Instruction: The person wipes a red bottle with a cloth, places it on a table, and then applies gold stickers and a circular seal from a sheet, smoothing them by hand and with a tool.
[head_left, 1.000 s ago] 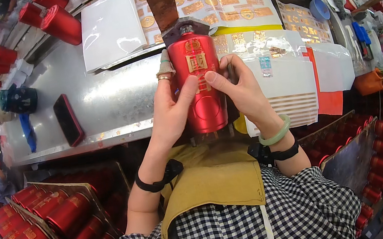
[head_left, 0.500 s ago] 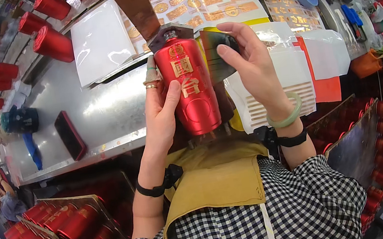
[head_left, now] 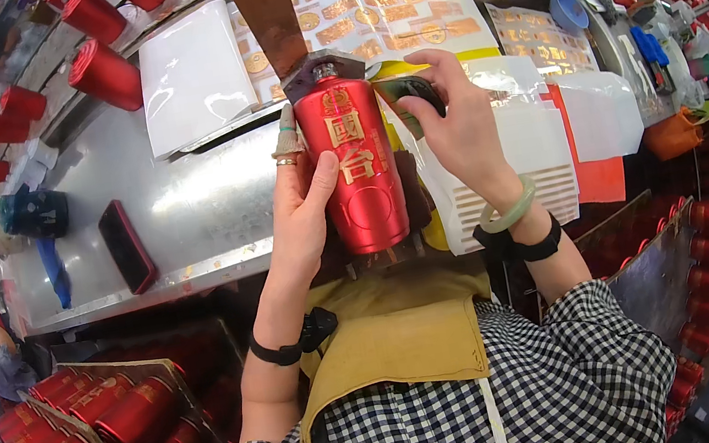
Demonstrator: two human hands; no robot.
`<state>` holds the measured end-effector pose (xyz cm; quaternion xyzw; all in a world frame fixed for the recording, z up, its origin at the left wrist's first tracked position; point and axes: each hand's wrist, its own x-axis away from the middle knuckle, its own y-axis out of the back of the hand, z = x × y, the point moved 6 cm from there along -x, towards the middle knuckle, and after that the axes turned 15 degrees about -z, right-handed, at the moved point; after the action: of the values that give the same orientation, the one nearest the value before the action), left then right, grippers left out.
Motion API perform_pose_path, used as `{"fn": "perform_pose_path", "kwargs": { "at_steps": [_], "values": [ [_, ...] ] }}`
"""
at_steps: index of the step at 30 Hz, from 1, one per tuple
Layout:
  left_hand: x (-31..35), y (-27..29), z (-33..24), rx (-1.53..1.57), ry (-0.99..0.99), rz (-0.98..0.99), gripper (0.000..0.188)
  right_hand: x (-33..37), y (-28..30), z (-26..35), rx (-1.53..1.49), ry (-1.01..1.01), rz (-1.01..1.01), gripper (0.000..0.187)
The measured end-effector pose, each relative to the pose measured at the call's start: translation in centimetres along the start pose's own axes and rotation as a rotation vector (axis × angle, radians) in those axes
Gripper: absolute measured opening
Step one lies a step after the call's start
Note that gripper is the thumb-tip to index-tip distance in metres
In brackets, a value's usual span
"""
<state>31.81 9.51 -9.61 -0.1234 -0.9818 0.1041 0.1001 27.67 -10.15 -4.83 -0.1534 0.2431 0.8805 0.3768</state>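
A glossy red bottle point(head_left: 360, 202) with gold lettering lies in front of me, its neck at the far end in a dark notched bracket point(head_left: 321, 67). My left hand point(head_left: 299, 198) grips its left side, the thumb on the front and the fingers along the edge. Two of those fingers carry wrappings and a gold ring. At the bottle's upper right, my right hand point(head_left: 460, 116) pinches a dark flat scraper point(head_left: 410, 94) between thumb and fingers. The scraper's near edge is close to the bottle; whether they touch I cannot tell.
Sheets of gold decals point(head_left: 395, 6) lie on the far bench, and white sheets point(head_left: 512, 159) to the right. A phone point(head_left: 128, 246) and a dark jar point(head_left: 35, 217) sit on the left metal bench. Crates of red bottles point(head_left: 115, 408) flank me; a brown bar point(head_left: 261, 14) runs beyond the bracket.
My right hand has tilted the scraper, so its flat face shows narrower. The bottle has turned slightly, its lettering shifting to the right, while my left hand keeps its grip.
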Motion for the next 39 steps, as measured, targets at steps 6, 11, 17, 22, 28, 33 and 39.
{"fn": "perform_pose_path", "kwargs": {
  "at_steps": [6, 11, 17, 22, 28, 33, 39],
  "values": [
    [-0.4, 1.7, 1.5, 0.104, 0.086, -0.002, 0.071, -0.8, -2.9, 6.8, 0.037, 0.491, 0.387, 0.02],
    [-1.0, 2.7, -1.2, -0.202, -0.36, 0.015, 0.06, -6.7, -3.8, 8.5, 0.195, 0.9, 0.005, 0.021],
    [-2.1, 0.5, -5.1, -0.784, -0.86, 0.144, 0.068, -7.6, -2.7, 8.7, 0.026, 0.654, 0.054, 0.02],
    [-6.2, -0.2, -5.3, -0.759, -0.829, 0.247, 0.053, -7.4, -1.5, 7.9, 0.015, 0.575, 0.049, 0.024],
    [-4.2, -0.1, -4.8, -0.906, -1.094, 0.263, 0.079, -7.2, 0.3, 6.7, 0.024, 0.457, 0.046, 0.028],
    [-1.2, 0.9, -3.0, -0.884, -1.103, 0.265, 0.069, -6.3, -0.5, 7.3, -0.017, 0.494, 0.11, 0.025],
    [4.1, 1.8, -2.1, -0.825, -0.975, 0.281, 0.071, -2.8, -2.8, 8.4, -0.008, 0.883, 0.258, 0.026]
  ]
}}
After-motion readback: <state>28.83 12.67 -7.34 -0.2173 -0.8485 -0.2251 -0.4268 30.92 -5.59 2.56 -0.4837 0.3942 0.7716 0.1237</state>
